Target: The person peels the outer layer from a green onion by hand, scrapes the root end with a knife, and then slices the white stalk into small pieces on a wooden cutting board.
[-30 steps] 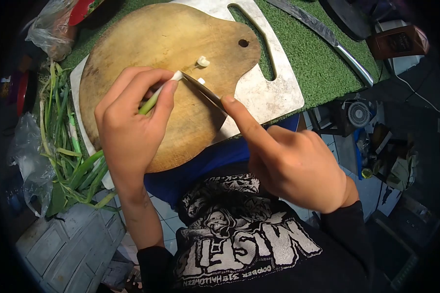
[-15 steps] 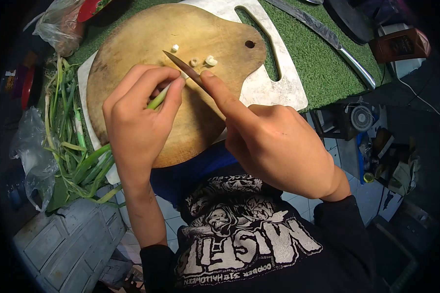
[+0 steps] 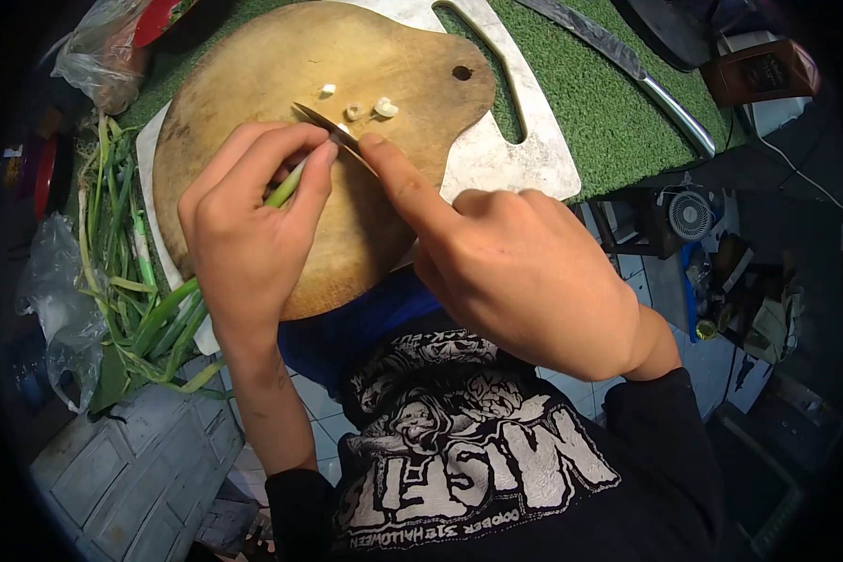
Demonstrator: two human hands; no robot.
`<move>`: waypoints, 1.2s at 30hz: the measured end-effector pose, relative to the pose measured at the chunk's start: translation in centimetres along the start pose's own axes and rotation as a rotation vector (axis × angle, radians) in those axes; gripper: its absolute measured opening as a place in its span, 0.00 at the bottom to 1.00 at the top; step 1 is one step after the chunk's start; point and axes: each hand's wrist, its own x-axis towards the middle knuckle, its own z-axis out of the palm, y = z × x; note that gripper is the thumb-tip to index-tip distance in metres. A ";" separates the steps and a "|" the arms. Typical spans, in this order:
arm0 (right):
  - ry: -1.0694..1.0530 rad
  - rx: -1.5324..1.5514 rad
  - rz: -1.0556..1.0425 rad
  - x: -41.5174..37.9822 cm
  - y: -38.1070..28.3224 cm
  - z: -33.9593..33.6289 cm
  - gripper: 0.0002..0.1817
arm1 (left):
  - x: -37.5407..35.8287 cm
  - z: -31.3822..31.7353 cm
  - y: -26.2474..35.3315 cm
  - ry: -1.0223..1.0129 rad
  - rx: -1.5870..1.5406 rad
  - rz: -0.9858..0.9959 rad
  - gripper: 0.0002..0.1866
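My left hand point(image 3: 258, 211) pinches a green onion point(image 3: 286, 185) against the round wooden cutting board point(image 3: 253, 70); its green part shows between thumb and fingers. A knife point(image 3: 323, 121) is gripped in my right hand point(image 3: 529, 272), with the index finger stretched along the back of the blade. The blade lies right beside my left fingertips, at the white end of the stalk. Its handle is hidden in my right palm. Several small white cut pieces point(image 3: 385, 108) lie on the board just beyond the blade.
Under the wooden board is a white plastic board point(image 3: 543, 155) on green turf matting point(image 3: 595, 112). More green onions point(image 3: 122, 234) lie at left near a plastic bag point(image 3: 66, 290). A large knife point(image 3: 628, 66), a brown bottle point(image 3: 763, 73) and a red bowl point(image 3: 159, 21) surround the boards.
The whole view has shifted slightly, so the boards and hands sit a little further left and up. Both hands keep their grips, and the blade stays at the stalk's end.
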 end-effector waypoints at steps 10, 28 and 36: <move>0.006 -0.024 -0.010 -3.4 0.6 0.0 0.44 | -0.8 -0.2 0.5 0.022 0.088 -0.026 0.06; 0.079 0.151 -0.033 -0.8 0.9 1.2 0.43 | -0.9 -0.1 0.1 0.060 0.006 -0.076 0.06; 0.078 0.059 -0.112 0.7 0.1 -0.3 0.34 | -0.9 0.0 0.0 0.057 0.051 -0.057 0.06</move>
